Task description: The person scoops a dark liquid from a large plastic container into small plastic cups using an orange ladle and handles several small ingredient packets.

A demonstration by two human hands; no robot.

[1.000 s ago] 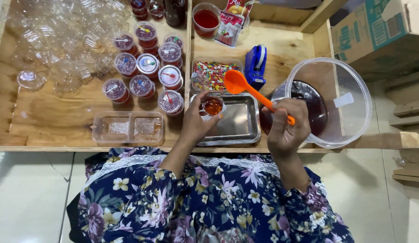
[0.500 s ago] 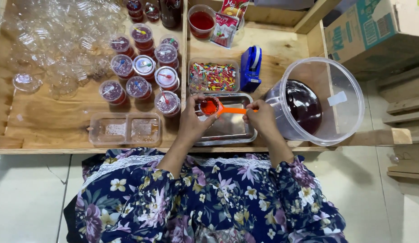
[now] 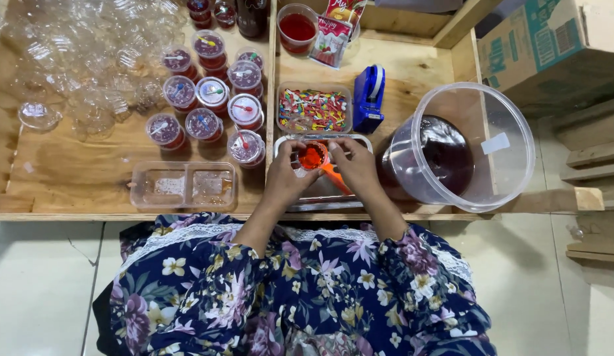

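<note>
My left hand [image 3: 284, 177] holds a small clear cup [image 3: 312, 157] filled with red liquid over a metal tray [image 3: 320, 199]. My right hand [image 3: 354, 165] is right beside it, fingertips at the cup's rim. An orange spoon [image 3: 334, 177] is tucked in that hand, with part of it showing below the cup. A big clear tub [image 3: 518, 132] of dark red liquid stands just to the right of my right hand.
Lidded filled cups [image 3: 208, 105] stand left of the tray, with a heap of empty clear cups [image 3: 89, 59] beyond. A box of colourful bits [image 3: 313, 109], a blue tape dispenser [image 3: 368, 99], a two-part clear tray [image 3: 182, 184] and a cardboard box [image 3: 551, 46] surround the spot.
My right hand carried the orange spoon from the tub to the cup, then lowered it. The cup now shows red liquid, and both hands are close around it.
</note>
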